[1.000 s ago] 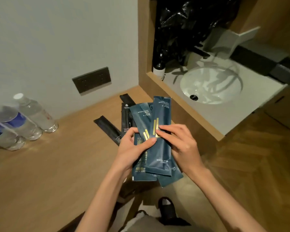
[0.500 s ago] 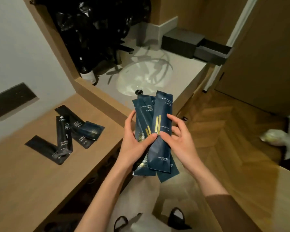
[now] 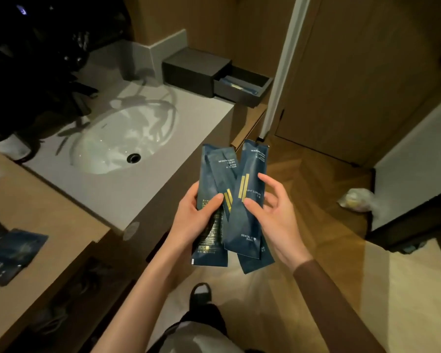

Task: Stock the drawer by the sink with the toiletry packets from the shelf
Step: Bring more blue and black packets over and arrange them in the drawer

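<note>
Dark blue toiletry packets [image 3: 239, 212] fanned upright; open dark drawer [image 3: 242, 84] beside sink.

Black plastic bag [image 3: 31, 59] bulks at 10 o'clock. Below it at 9 o'clock stands a bottle [image 3: 10, 147], pale lower body, top in shadow. Grey tabletop [image 3: 138, 189] has a round pale sticker [image 3: 131, 230] on its front face, 8 o'clock. Wooden door [image 3: 367, 72] at 1 o'clock, white frame strip [image 3: 281, 72] beside it. Crumpled pale wrapper [image 3: 355, 200] lies on the herringbone floor [image 3: 329, 212], 3 o'clock. Black slipper [image 3: 200, 293] at 6 o'clock.
</note>
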Demonstrator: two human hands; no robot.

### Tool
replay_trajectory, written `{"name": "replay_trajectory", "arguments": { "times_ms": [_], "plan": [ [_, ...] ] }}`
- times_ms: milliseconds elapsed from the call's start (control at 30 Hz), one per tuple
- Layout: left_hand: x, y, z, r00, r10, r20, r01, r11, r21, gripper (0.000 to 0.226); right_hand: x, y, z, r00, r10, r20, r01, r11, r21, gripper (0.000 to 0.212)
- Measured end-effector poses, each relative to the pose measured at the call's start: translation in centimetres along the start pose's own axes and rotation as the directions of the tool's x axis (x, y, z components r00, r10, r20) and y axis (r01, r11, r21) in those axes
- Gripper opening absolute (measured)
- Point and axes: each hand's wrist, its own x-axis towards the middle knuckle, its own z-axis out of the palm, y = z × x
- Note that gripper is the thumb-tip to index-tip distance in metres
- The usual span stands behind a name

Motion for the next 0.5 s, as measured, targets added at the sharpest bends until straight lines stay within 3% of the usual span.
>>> {"name": "replay_trajectory", "arguments": {
  "times_ms": [500],
  "plan": [
    [26.8,2.5,9.3,0.997,-0.062,-0.053,0.053,0.985,-0.163,0.035,28.4,-4.2,-7.5,0.996,-0.022,0.082,0.038,0.981,-0.190,0.052]
  ]
}}
